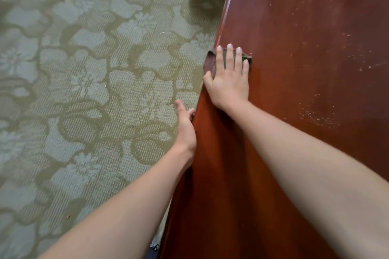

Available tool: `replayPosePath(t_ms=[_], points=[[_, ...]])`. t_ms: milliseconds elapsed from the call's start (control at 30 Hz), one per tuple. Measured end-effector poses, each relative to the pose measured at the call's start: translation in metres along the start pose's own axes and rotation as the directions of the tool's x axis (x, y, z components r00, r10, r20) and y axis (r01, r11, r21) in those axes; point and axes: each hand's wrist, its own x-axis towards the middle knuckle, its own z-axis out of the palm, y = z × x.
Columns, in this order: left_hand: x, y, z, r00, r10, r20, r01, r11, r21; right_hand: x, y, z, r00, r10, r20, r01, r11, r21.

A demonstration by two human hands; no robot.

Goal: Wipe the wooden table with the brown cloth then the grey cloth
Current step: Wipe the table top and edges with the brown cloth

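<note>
Your right hand [228,82] lies flat with its fingers spread, pressing the brown cloth [211,62] onto the surface [305,48] at its left edge. Load the palm evenly so the cloth does not bunch. Your left hand [185,126] sits against the rim. Its fingers are mostly hidden, so their state cannot be told. Direct later passes at the crumbs [317,115] to the right. The grey cloth is not in view.

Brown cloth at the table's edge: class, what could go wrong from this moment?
1. The brown cloth overhangs the edge of the wooden table under the flat right hand, so it may slip off onto the carpet.
2. Pale crumbs lie further right on the table. They could be missed, or swept onto the carpet.
</note>
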Motion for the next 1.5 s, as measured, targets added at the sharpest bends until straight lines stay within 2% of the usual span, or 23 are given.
replayPosePath(t_ms=[67, 100, 167, 200, 267, 333, 400, 467, 600, 633, 733, 800, 867, 967, 1033, 1133, 1200, 1267, 1333, 1400, 1433, 1500], points=[[-0.004, 0.000, 0.007, 0.997, 0.036, -0.061, -0.024, 0.982, 0.185, -0.029, 0.009, 0.004, 0.996, -0.090, -0.029, 0.090, 0.996, -0.007], [-0.006, -0.001, 0.012, 0.989, 0.100, -0.108, -0.054, 0.931, 0.362, -0.042, 0.019, 0.006, 0.991, -0.130, -0.023, 0.130, 0.991, -0.006], [-0.013, -0.005, 0.024, 0.949, 0.247, -0.195, -0.046, 0.722, 0.690, -0.058, 0.050, 0.006, 0.989, -0.148, 0.005, 0.148, 0.989, -0.005], [-0.017, -0.006, 0.030, 0.926, 0.316, -0.208, -0.036, 0.621, 0.783, -0.063, 0.069, 0.004, 0.992, -0.122, 0.015, 0.122, 0.992, -0.009], [-0.020, -0.008, 0.048, 0.874, 0.450, -0.185, -0.039, 0.443, 0.896, -0.074, 0.113, 0.000, 0.998, -0.047, 0.040, 0.049, 0.998, -0.035], [-0.014, -0.010, 0.065, 0.838, 0.525, -0.146, -0.021, 0.298, 0.954, -0.091, 0.161, -0.004, 0.998, 0.032, 0.062, -0.028, 0.997, -0.067], [-0.008, -0.011, 0.076, 0.814, 0.562, -0.151, 0.030, 0.219, 0.975, -0.110, 0.206, -0.010, 0.990, 0.122, 0.075, -0.116, 0.991, -0.071], [-0.005, -0.015, 0.081, 0.789, 0.594, -0.158, 0.059, 0.183, 0.981, -0.125, 0.238, -0.015, 0.970, 0.228, 0.088, -0.224, 0.973, -0.054], [0.004, -0.020, 0.079, 0.740, 0.648, -0.180, 0.092, 0.167, 0.982, -0.122, 0.230, -0.010, 0.923, 0.374, 0.087, -0.372, 0.928, -0.034], [0.004, -0.019, 0.080, 0.739, 0.648, -0.182, 0.094, 0.169, 0.981, -0.118, 0.214, -0.008, 0.935, 0.348, 0.069, -0.345, 0.937, -0.044], [0.003, -0.019, 0.082, 0.743, 0.645, -0.179, 0.091, 0.168, 0.982, -0.101, 0.157, 0.002, 0.990, 0.136, 0.046, -0.132, 0.988, -0.083], [0.004, -0.020, 0.080, 0.732, 0.658, -0.177, 0.082, 0.174, 0.981, -0.089, 0.126, 0.003, 0.999, 0.023, 0.043, -0.021, 0.999, -0.043], [0.005, -0.021, 0.079, 0.721, 0.670, -0.177, 0.077, 0.176, 0.981, -0.085, 0.118, 0.003, 0.995, -0.074, 0.067, 0.074, 0.997, -0.001], [0.004, -0.020, 0.079, 0.717, 0.677, -0.164, 0.076, 0.158, 0.985, -0.088, 0.150, -0.002, 0.984, -0.148, 0.097, 0.146, 0.989, 0.026], [0.003, -0.019, 0.080, 0.718, 0.679, -0.152, 0.067, 0.150, 0.986, -0.096, 0.185, -0.005, 0.990, -0.080, 0.117, 0.078, 0.997, 0.019], [0.007, -0.016, 0.072, 0.694, 0.698, -0.177, 0.090, 0.161, 0.983, -0.109, 0.253, -0.008, 0.986, 0.107, 0.125, -0.103, 0.994, -0.036], [-0.002, -0.030, 0.085, 0.699, 0.707, -0.108, 0.028, 0.124, 0.992, -0.147, 0.326, -0.019, 0.946, 0.311, 0.091, -0.306, 0.950, -0.065], [0.000, -0.025, 0.083, 0.682, 0.723, -0.107, 0.029, 0.119, 0.992, -0.153, 0.362, -0.025, 0.888, 0.446, 0.113, -0.444, 0.895, -0.048], [0.001, -0.020, 0.081, 0.665, 0.746, -0.039, -0.005, 0.056, 0.998, -0.148, 0.366, -0.026, 0.844, 0.524, 0.113, -0.525, 0.851, -0.029], [-0.001, -0.021, 0.080, 0.653, 0.749, 0.110, -0.108, -0.052, 0.993, -0.139, 0.340, -0.026, 0.851, 0.516, 0.096, -0.517, 0.856, -0.017], [-0.004, -0.024, 0.080, 0.633, 0.742, 0.222, -0.181, -0.137, 0.974, -0.137, 0.322, -0.023, 0.880, 0.464, 0.099, -0.463, 0.886, -0.032], [-0.009, -0.033, 0.081, 0.559, 0.702, 0.442, -0.309, -0.318, 0.896, -0.141, 0.279, -0.012, 0.960, 0.263, 0.098, -0.259, 0.964, -0.055]])
